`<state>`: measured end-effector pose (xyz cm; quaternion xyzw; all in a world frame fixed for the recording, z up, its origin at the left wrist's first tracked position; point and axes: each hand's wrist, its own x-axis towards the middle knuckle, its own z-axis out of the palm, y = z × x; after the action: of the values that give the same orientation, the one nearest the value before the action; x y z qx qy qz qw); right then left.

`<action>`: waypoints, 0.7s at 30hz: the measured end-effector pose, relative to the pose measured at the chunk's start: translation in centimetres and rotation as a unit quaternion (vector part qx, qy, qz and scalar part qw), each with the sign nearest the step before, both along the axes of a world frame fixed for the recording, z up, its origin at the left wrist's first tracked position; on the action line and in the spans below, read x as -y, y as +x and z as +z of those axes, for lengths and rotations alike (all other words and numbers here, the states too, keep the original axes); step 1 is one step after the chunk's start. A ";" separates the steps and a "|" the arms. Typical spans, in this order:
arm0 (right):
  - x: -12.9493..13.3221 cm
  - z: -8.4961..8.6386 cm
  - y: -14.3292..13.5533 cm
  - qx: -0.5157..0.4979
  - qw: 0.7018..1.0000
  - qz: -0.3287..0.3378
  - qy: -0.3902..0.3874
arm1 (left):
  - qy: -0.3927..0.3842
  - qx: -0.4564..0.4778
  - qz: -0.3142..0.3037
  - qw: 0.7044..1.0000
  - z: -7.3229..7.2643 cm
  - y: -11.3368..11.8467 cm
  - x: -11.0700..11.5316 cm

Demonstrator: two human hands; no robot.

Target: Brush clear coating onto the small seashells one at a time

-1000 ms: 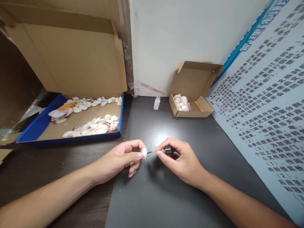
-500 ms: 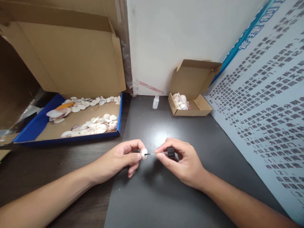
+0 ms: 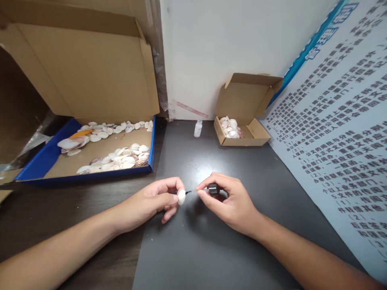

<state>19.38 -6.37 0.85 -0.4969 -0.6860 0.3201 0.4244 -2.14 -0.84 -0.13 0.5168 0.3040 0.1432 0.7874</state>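
Observation:
Between thumb and index finger, my left hand (image 3: 163, 198) pinches a small white seashell (image 3: 181, 197) above the dark table mat. My right hand (image 3: 228, 199) is closed on a thin brush with a black cap (image 3: 213, 189), gripping its clear stem. The dark brush tip (image 3: 188, 192) points left and meets the shell's far edge; its very end is hidden behind the shell. A small uncapped clear bottle (image 3: 198, 129) with a white label stands upright farther back on the mat.
At the left lies an open blue-edged cardboard box (image 3: 151, 161) with two groups of seashells. A smaller open cardboard box (image 3: 242, 141) holding shells stands back right. A white panel (image 3: 242, 36) rises behind, and a printed sheet (image 3: 332, 133) slopes along the right.
The shell has turned in my left fingers, showing more of its white outer side. The brush has tilted and its tip has moved behind the shell's edge.

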 end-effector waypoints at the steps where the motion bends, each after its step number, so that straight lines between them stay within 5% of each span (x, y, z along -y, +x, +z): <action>1: 0.0 0.0 0.0 -0.007 1.000 0.002 0.006 | -0.001 0.001 0.000 1.000 0.0 0.0 0.0; 16: 0.4 -0.1 0.1 -0.020 0.998 0.028 0.051 | -0.023 0.017 0.016 0.999 0.0 0.2 0.2; 21: 0.1 0.0 -0.2 0.022 1.000 0.014 0.005 | -0.020 0.022 0.012 0.999 -0.1 0.1 0.1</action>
<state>19.19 -6.49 0.81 -0.4920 -0.7037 0.3115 0.4071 -2.02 -0.95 -0.25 0.4936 0.2960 0.1578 0.8024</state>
